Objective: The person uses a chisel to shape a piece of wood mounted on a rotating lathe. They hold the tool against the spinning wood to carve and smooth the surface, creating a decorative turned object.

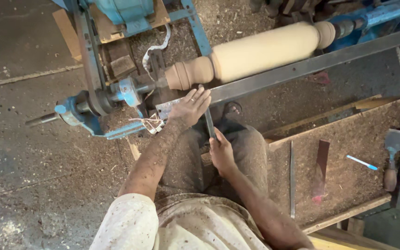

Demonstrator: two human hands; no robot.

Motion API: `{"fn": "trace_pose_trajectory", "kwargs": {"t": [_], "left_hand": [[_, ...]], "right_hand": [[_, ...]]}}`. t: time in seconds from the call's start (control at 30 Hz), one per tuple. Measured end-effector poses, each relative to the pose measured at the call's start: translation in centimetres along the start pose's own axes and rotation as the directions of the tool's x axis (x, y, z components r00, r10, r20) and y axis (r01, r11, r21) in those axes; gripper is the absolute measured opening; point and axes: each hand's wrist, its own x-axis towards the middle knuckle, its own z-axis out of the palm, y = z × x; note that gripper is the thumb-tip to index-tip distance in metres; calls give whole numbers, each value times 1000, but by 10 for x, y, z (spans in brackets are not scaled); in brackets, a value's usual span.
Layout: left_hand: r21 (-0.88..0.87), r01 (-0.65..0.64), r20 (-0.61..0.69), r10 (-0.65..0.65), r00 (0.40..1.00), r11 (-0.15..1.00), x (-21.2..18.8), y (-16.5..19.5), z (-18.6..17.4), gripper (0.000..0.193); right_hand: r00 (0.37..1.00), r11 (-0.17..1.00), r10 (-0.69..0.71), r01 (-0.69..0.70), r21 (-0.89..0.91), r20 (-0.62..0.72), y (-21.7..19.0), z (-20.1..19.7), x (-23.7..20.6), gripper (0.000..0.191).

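Note:
A pale turned wooden spindle is mounted across a blue lathe, blurred along its thick part. My left hand lies flat on a dark metal turning tool, pressing it on the steel tool rest bar just below the spindle's narrow beaded end. Lower down, my right hand grips the same tool's handle end over my lap. The tool's tip is hidden under my left fingers.
A sawdust-covered wooden bench at right carries a long thin rod, a dark flat blade, a blue pen and a wood-handled hammer. Concrete floor lies at left. One foot shows under the bar.

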Motion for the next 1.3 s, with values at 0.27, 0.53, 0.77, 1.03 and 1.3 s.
{"fn": "trace_pose_trajectory", "kwargs": {"t": [0.27, 0.53, 0.77, 1.03, 1.3], "left_hand": [[17, 85, 8, -85, 996, 996, 3, 3, 1, 45], [51, 68, 49, -70, 996, 996, 5, 3, -2, 47], [56, 73, 53, -76, 996, 996, 7, 3, -7, 45], [52, 113, -34, -111, 993, 992, 8, 4, -15, 41], [-7, 283, 59, -282, 958, 959, -3, 21, -28, 60]], "right_hand": [[991, 993, 120, -121, 8, 52, -18, -12, 12, 43], [970, 971, 238, -237, -27, 56, -18, -20, 16, 44], [958, 961, 268, -257, -102, 102, -20, -30, 20, 46], [922, 908, 370, -333, -255, 114, -50, -37, 25, 47], [949, 905, 265, -184, -382, 169, -48, -53, 23, 46]]}}
